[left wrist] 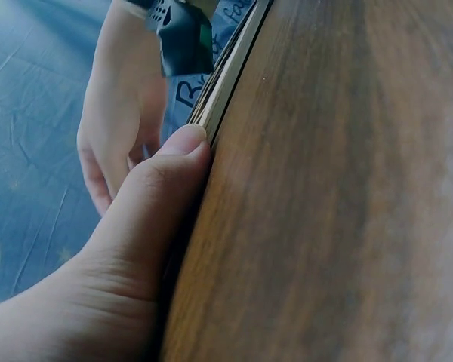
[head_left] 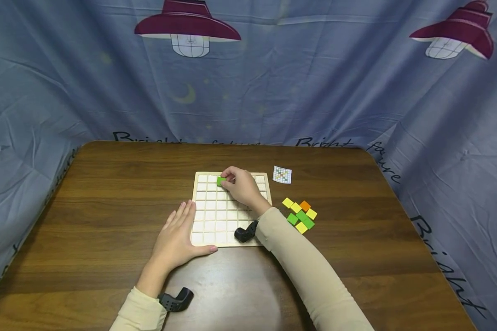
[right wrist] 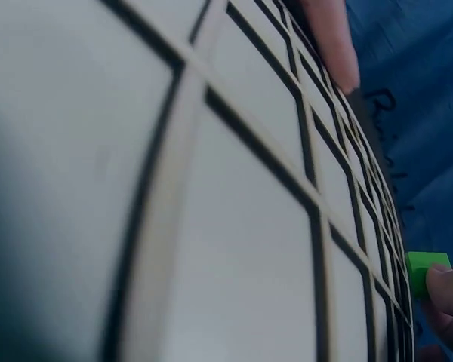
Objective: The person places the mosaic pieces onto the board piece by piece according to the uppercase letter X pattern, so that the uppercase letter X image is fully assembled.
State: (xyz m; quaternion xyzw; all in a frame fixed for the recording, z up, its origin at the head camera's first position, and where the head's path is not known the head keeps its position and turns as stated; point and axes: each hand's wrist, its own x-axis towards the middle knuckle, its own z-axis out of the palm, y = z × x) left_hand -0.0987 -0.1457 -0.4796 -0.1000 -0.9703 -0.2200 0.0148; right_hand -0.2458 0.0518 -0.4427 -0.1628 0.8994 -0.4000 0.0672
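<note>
Where the blue curtain [head_left: 248, 92] fills the upper part of the head view, its foot meets the far edge of a brown wooden table [head_left: 116, 207], whose side edges slope outward toward the lower corners. Table surface extends left and right of the centre, out to those edges. A beige right sleeve [head_left: 310, 271] slants from the lower right toward the centre. At mid-frame lies a pale grid board [head_left: 210, 203], flat, its sides nearly parallel with the frame; the right arm and hand cover part of its right half. The left hand [head_left: 176, 239], lower left of centre, lies with straight fingers beside the board's left edge, its thumb touching the near edge. The right hand [head_left: 242, 186], upper centre, pinches a small tile between thumb and fingers. A dark wrist device [head_left: 245, 233] on the right arm overlaps the board's lower right cells. Beyond the board's upper right corner lies a small printed card [head_left: 282, 175], slightly tilted. Right of the board is a cluster of loose tiles [head_left: 302, 216], four yellow, three green and one orange, set diagonally. Smallest is the held green tile [head_left: 220, 181], at the grid's top row, left of its middle; fingertips partly hide it, so its long axis cannot be told.
</note>
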